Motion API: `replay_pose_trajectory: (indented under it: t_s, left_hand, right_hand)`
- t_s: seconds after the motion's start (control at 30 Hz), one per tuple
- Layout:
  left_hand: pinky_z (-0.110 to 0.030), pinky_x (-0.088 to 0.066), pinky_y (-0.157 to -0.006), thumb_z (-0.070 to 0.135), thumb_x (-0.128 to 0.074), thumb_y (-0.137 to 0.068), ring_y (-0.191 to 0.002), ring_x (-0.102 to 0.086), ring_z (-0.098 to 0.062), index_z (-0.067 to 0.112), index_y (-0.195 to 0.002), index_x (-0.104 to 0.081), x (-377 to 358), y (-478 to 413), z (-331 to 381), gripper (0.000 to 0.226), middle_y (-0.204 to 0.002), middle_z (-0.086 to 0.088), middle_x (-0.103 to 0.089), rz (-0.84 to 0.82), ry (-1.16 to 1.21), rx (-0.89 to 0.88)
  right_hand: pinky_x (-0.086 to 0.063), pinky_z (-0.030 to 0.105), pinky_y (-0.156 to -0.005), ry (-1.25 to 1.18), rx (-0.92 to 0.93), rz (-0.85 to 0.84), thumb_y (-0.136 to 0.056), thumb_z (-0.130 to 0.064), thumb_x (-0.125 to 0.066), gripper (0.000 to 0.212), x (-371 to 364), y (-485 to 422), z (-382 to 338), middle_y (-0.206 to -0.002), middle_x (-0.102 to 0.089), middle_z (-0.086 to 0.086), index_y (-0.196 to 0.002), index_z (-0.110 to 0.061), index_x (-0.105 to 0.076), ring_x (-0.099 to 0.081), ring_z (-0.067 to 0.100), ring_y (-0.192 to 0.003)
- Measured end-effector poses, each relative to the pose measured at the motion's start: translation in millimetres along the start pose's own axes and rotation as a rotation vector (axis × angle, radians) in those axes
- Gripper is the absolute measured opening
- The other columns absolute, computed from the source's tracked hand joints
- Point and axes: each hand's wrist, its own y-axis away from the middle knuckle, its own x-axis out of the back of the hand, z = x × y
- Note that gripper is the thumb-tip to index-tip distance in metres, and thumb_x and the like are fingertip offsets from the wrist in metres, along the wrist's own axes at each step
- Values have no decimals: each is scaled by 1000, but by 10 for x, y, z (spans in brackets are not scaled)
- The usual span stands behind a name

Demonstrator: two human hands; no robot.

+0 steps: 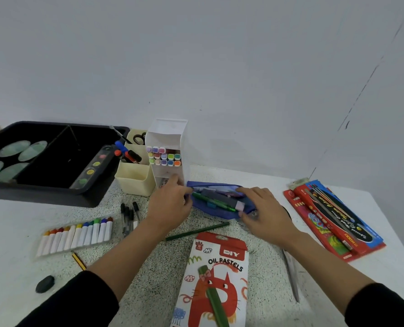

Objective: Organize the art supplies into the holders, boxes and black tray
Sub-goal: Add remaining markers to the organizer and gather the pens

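the blue pencil pouch [212, 212] lies open on the speckled mat [149, 279] in the middle of the white table [390, 267], just in front of the holders. inside it show green pens [210, 201] and a grey bar-shaped thing [220, 197]. the left hand [170, 204] has its fingers curled round the pouch's left end, thumb at the opening. the right hand [264, 208] grips the right end, fingers bent over the far edge and thumb on the near side.

just behind the left hand stands the white marker holder [170, 135], with rows of pastel-capped markers [164, 156] lying in it, caps toward the camera. touching its left side is the cream holder [135, 178]; blue and red markers [126, 152] lean in its front part and scissors [139, 138] sit in the back part. left of that lies the black tray [43, 197], holding pale green ovals [14, 148] and a long paint palette [93, 165] along its right wall.

near the left wrist lie several black pens [129, 218]. left of them is a clear tray of white paint tubes [76, 234] with coloured caps. a dark green pencil [196, 231] lies between the arms, just beyond the oil pastels box [217, 279]. a yellow and black pencil [78, 260] and a black oval eraser [45, 283] lie by the left sleeve. flat red and blue packs [333, 223] are stacked at the table's right side.
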Motion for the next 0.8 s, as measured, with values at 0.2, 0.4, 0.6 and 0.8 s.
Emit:
replay_pose_trajectory:
  t_s: [0.2, 0.4, 0.6, 0.8]
  left_hand:
    - [-32, -53, -65, 30, -60, -96, -79, -57, -13, 26, -113, -73, 87, 16, 279, 22, -88, 8, -61, -8, 67, -49]
    - [-28, -46, -64, 43, -62, -94, -77, -57, -10, 30, -112, -67, 14, 79, 804, 23, -87, 12, -63, -165, 197, -247]
    - [-35, -55, -77, 31, -61, -96, -99, -65, -17, 28, -129, -61, -251, 44, 817, 33, -112, 6, -70, -172, 167, -210]
    - [-38, -56, -78, 32, -58, -98, -89, -60, -12, 25, -112, -71, -198, 94, 627, 20, -101, 8, -65, -243, 209, -143]
  right_hand:
    - [-49, 33, -90, -85, -32, 14, -88, -10, -62, 57, 47, 78, 86, -129, -56, -8, -141, -25, -48, -49, 13, -115]
    - [-55, 32, -81, -178, -23, 163, -92, -15, -70, 31, 55, 74, 34, -112, -64, -7, -123, -18, -64, -59, 9, -95]
    - [-57, 38, -80, -187, -72, 210, -93, -10, -68, 29, 62, 112, 33, -111, -68, 0, -122, -14, -67, -61, 16, -95]
    - [-40, 29, -78, -80, -87, 166, -86, -3, -62, 28, 28, 165, 4, -102, -63, -9, -107, -21, -66, -50, 13, -95]
